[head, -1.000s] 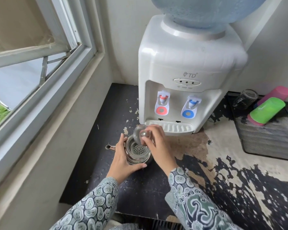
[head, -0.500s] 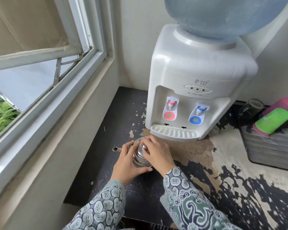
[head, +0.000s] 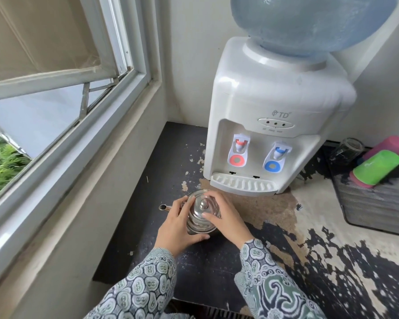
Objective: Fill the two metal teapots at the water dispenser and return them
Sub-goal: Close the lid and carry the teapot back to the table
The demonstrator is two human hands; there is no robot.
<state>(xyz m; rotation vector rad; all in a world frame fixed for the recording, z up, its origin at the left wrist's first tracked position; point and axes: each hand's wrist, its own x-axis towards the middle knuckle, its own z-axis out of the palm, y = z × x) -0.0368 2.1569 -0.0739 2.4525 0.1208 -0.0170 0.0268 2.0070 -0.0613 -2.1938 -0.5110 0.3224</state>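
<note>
A small metal teapot (head: 202, 214) stands on the worn black counter (head: 148, 226) just in front of the white water dispenser (head: 270, 104). Its lid with a round knob is on, and its spout points left. My left hand (head: 179, 226) wraps around the pot's left side. On the right, my right hand (head: 228, 217) rests its fingers over the lid and the pot's right side. The dispenser has a red tap (head: 240, 146) and a blue tap (head: 278, 153) above a drip tray (head: 242, 183). Only one teapot is in view.
A dark mesh tray (head: 378, 203) at the right holds a green cup (head: 378, 169), a pink cup (head: 389, 146) and a glass (head: 348, 149) lying on their sides. An open window (head: 55, 88) and its sill run along the left. The counter's paint is peeling.
The lid, held above the open pot a second ago, now sits on the teapot. My right hand has come down onto it. The view has shifted slightly.
</note>
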